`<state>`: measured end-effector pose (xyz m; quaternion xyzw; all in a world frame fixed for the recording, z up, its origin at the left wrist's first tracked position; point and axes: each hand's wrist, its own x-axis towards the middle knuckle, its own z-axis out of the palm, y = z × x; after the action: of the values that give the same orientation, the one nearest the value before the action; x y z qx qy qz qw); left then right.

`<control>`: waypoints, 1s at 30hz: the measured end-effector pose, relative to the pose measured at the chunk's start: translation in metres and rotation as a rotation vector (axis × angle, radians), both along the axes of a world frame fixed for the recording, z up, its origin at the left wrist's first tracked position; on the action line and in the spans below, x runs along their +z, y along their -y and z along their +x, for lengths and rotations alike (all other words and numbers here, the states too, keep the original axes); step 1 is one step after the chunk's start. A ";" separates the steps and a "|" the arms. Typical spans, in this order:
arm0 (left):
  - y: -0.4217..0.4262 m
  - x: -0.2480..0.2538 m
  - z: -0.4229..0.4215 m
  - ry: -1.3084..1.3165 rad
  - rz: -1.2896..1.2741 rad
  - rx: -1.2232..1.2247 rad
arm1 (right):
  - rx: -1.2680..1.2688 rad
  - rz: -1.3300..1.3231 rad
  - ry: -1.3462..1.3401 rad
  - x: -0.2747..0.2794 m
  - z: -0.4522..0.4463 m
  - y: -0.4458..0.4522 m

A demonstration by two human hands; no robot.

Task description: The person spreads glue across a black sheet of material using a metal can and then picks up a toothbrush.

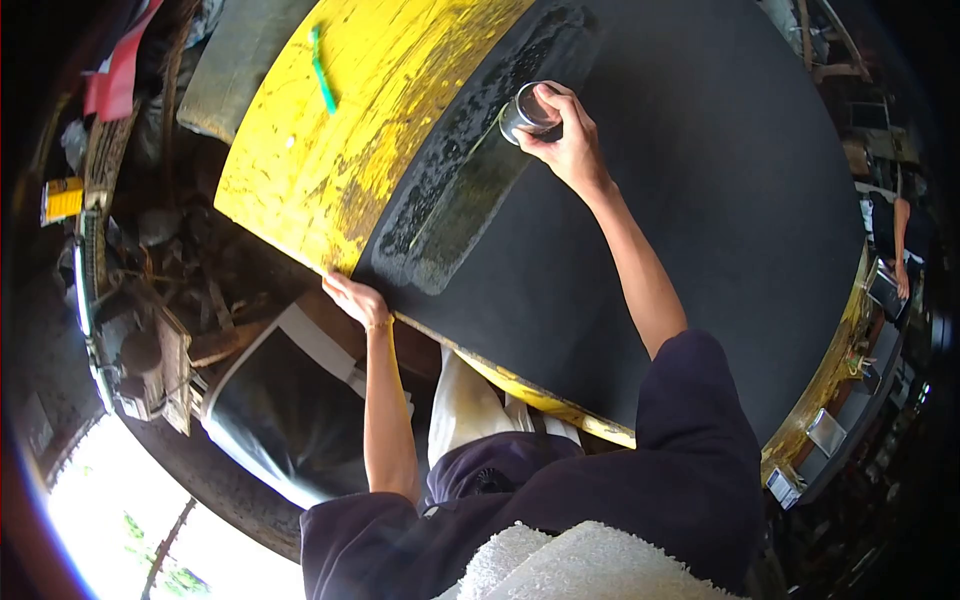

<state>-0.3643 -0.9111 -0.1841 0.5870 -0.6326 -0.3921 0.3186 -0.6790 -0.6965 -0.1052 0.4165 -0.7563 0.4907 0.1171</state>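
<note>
My right hand (570,140) is wrapped round a small silvery metal can (528,112), tilted over a large black sheet (680,200). Beneath and beside the can runs a glossy wet band (470,200), with bubbly streaks along the sheet's left side. The sheet lies on a yellow, worn tabletop (330,150). My left hand (357,300) lies at the near edge, where the yellow surface meets the black sheet. Its fingers are stretched out along that edge, their undersides hidden, and it holds nothing that I can see.
A green toothbrush-like stick (323,70) lies on the yellow surface. Left of the table are scrap pieces and a wooden frame (175,370). A black wrapped bundle (290,400) sits below the near edge. At far right another person's arm (901,240) shows beside several small items.
</note>
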 end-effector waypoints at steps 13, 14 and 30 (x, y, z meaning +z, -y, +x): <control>0.001 0.006 0.003 0.105 0.008 -0.046 | -0.318 -0.065 -0.045 -0.017 -0.156 -0.021; 0.000 0.009 0.002 0.104 0.014 -0.057 | -0.354 -0.075 -0.061 -0.018 -0.164 -0.020; 0.005 0.004 0.006 0.112 0.005 -0.088 | -0.712 0.056 0.073 -0.012 -0.177 -0.117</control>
<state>-0.3583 -0.9159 -0.1804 0.5807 -0.6734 -0.3739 0.2636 -0.8558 -0.5791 -0.1168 0.1120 -0.8708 0.4131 0.2420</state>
